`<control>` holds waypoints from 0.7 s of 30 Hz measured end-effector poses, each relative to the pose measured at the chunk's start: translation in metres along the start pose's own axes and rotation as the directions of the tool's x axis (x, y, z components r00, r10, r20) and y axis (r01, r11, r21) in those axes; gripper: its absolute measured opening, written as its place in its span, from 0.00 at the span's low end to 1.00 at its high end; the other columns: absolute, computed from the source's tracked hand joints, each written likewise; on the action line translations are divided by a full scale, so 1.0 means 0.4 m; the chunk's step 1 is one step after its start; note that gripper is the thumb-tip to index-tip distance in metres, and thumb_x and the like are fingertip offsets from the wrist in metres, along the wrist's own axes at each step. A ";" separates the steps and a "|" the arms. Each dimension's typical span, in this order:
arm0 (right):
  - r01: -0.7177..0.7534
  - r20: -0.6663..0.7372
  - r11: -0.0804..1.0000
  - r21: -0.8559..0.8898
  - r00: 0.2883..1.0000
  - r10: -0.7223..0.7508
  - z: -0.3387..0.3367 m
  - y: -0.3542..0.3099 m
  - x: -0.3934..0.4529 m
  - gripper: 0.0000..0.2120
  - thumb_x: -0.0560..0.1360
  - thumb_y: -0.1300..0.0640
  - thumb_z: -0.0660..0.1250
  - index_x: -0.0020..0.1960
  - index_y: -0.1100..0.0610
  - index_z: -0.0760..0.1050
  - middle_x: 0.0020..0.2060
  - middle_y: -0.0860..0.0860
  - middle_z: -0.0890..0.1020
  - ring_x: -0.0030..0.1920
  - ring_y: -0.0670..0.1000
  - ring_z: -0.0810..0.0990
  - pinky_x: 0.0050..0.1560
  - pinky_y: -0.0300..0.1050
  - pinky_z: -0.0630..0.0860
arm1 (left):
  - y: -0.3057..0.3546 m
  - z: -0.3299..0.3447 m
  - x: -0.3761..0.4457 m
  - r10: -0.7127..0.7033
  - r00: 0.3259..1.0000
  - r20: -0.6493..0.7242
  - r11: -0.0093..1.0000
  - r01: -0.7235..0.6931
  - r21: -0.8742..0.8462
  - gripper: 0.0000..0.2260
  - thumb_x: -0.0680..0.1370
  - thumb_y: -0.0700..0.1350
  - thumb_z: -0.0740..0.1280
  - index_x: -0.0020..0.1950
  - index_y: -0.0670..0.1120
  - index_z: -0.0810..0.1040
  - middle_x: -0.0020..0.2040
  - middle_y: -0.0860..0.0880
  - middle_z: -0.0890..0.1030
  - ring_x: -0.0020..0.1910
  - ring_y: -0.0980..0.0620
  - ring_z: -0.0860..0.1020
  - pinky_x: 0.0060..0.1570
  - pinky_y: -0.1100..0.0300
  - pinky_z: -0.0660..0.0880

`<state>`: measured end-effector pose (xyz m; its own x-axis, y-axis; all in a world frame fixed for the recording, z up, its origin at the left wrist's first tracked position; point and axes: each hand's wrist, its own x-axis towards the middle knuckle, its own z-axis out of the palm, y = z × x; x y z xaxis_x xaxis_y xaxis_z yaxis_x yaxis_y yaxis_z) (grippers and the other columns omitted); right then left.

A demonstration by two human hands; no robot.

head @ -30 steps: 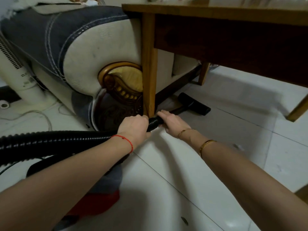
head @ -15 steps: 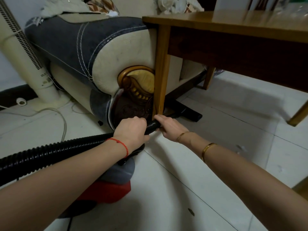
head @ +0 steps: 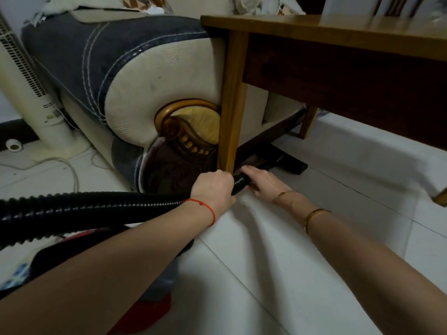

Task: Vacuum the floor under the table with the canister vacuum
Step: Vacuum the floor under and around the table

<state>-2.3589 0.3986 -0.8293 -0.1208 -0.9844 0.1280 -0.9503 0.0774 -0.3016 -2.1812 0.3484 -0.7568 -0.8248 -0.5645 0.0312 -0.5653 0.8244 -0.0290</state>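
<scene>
Nozzle (head: pixel 287 158) sits flat on the floor (head: pixel 338 226) at frame centre, under the table (head: pixel 314 27) edge, close along the sofa (head: pixel 150 76) base, just beyond the near table leg (head: pixel 229 105). Vacuuming looks mid-pass: head already under the table; most of the shaded floor to the right is likely still to cover, though no dirt is visible to judge by

Nozzle is a low black bar, its neck running back to a ribbed black hose (head: pixel 96 209) that sweeps in from the left edge. Canister (head: pixel 150 301), red and grey, lies lower left, mostly hidden behind the left forearm

Left hand (head: pixel 212 189) grips the hose end, fingers curled round it. Right hand (head: pixel 261 182) rests on the tube just ahead, fingers together and laid over it; whether they wrap beneath, cannot tell

Fan (head: pixel 26 81) stands upper left, cord trailing on the floor
</scene>
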 end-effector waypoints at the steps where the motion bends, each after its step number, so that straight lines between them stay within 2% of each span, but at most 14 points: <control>1: 0.004 0.002 1.000 -0.003 1.000 -0.004 -0.002 0.025 0.010 0.14 0.74 0.63 0.63 0.58 0.53 0.68 0.53 0.54 0.75 0.51 0.54 0.75 0.52 0.48 0.74 | 0.009 0.007 0.026 -0.007 1.000 0.008 1.000 0.007 -0.004 0.15 0.77 0.51 0.65 0.59 0.43 0.74 0.53 0.45 0.79 0.50 0.45 0.80 0.42 0.57 0.71; 5: -0.038 0.010 0.999 0.007 0.999 0.038 -0.008 0.121 0.053 0.12 0.75 0.61 0.63 0.56 0.52 0.69 0.52 0.53 0.76 0.51 0.52 0.75 0.53 0.50 0.75 | 0.037 0.033 0.125 -0.030 0.999 0.017 1.000 0.030 -0.009 0.16 0.77 0.51 0.66 0.60 0.42 0.74 0.53 0.45 0.79 0.50 0.45 0.80 0.40 0.57 0.70; 10: -0.061 0.038 0.997 0.041 0.998 0.059 -0.012 0.214 0.112 0.15 0.77 0.57 0.63 0.64 0.54 0.69 0.58 0.54 0.76 0.56 0.54 0.76 0.53 0.43 0.69 | 0.047 0.043 0.224 -0.068 0.997 0.022 0.998 0.068 -0.011 0.17 0.77 0.51 0.66 0.61 0.43 0.74 0.55 0.44 0.78 0.52 0.43 0.79 0.41 0.57 0.69; 13: -0.069 0.033 0.997 0.039 0.997 0.068 -0.023 0.225 0.135 0.16 0.77 0.56 0.64 0.64 0.58 0.69 0.58 0.57 0.77 0.57 0.57 0.76 0.55 0.45 0.69 | 0.046 0.045 0.252 -0.076 0.997 0.029 0.997 0.076 -0.013 0.16 0.77 0.50 0.66 0.61 0.43 0.74 0.54 0.44 0.79 0.51 0.43 0.79 0.40 0.57 0.69; 16: -0.061 0.046 0.997 0.037 0.997 0.059 -0.024 0.220 0.136 0.16 0.78 0.57 0.63 0.64 0.59 0.69 0.59 0.58 0.77 0.57 0.57 0.76 0.54 0.43 0.68 | 0.044 0.050 0.254 -0.080 0.996 0.040 0.997 0.081 -0.020 0.16 0.77 0.51 0.66 0.60 0.43 0.74 0.53 0.44 0.79 0.50 0.43 0.80 0.40 0.57 0.69; 21: -0.029 0.059 0.999 0.046 0.998 0.026 -0.013 0.196 0.107 0.11 0.77 0.57 0.63 0.59 0.55 0.70 0.54 0.55 0.76 0.53 0.54 0.76 0.50 0.43 0.68 | 0.039 0.054 0.213 -0.050 0.998 0.033 0.999 0.051 -0.010 0.16 0.77 0.51 0.66 0.59 0.43 0.74 0.52 0.44 0.79 0.48 0.44 0.80 0.39 0.57 0.71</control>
<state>-2.4400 0.3632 -0.8426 -0.1285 -0.9896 0.0639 -0.9321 0.0985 -0.3486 -2.2605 0.3124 -0.7763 -0.7952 -0.6063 -0.0003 -0.6062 0.7951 -0.0176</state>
